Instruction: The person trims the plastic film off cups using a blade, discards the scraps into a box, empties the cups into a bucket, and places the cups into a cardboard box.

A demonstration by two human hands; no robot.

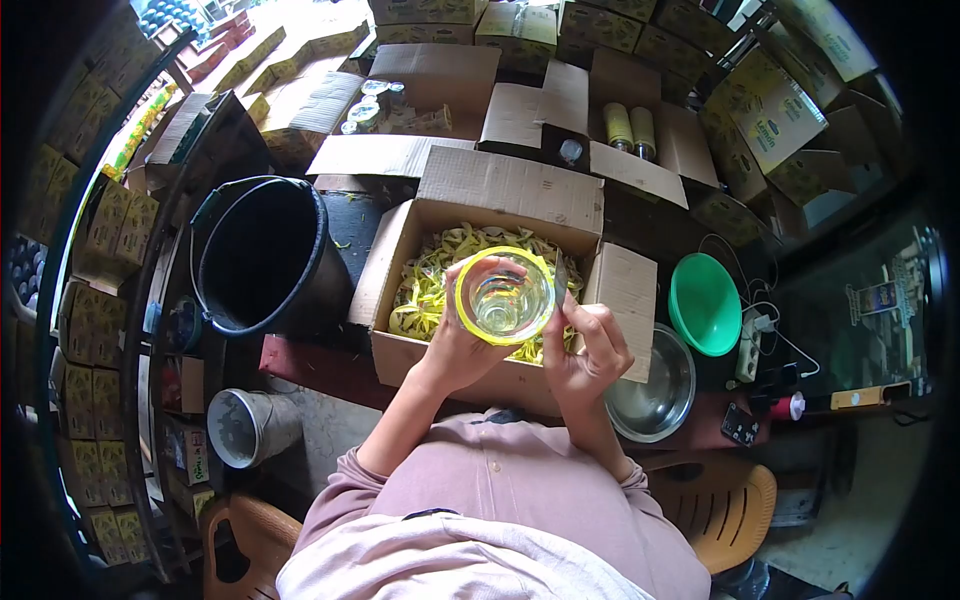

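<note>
My left hand [455, 345] is wrapped round a clear cup with a yellow rim [508, 300], its open top turned up towards me. I can see through to its bottom, and nothing shows inside. At the cup's right side, my right hand [588, 352] has thumb and fingers pinched on a thin, pointed grey blade [560, 274], which looks like a small knife. The blade stands upright close to the rim; whether it touches I cannot tell. Both hands are above an open cardboard box [510, 192] full of crumpled yellow and whitish strips [425, 290].
Left of the box stands a large black bucket [330, 255], with a smaller grey bucket [270, 425] below. On the right are a green bowl [708, 305], a metal basin [655, 425] and a power strip [748, 355]. Behind, open cartons [435, 75] hold jars and two yellow-wrapped cylinders [618, 128].
</note>
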